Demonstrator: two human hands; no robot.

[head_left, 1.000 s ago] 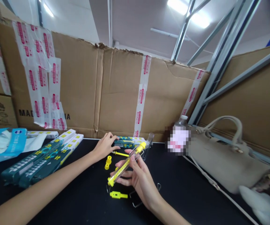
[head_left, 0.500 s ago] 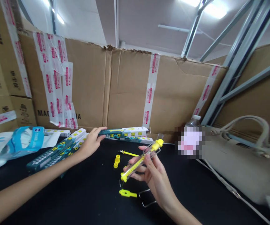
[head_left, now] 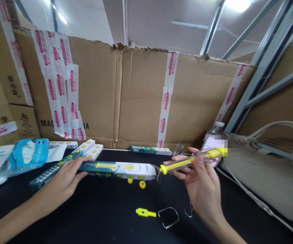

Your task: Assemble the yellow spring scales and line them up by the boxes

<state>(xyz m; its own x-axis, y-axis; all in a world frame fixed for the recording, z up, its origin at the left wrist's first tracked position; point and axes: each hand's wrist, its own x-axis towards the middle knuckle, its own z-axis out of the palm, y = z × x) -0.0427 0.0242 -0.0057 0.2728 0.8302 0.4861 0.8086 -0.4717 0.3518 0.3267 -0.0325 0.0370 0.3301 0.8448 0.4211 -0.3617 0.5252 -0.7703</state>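
A taped cardboard wall [head_left: 136,95] rose behind the matte black tabletop [head_left: 98,217], with open room along its near side. The left hand [head_left: 60,176] closed narrowly around the end of a long green-and-white box [head_left: 118,170]. The right hand [head_left: 202,179] held up a clear plastic tube [head_left: 199,158] enclosing a yellow rod [head_left: 176,166]. A yellow plastic piece [head_left: 145,212] and a bent wire loop [head_left: 168,217] lay below, apart from both hands.
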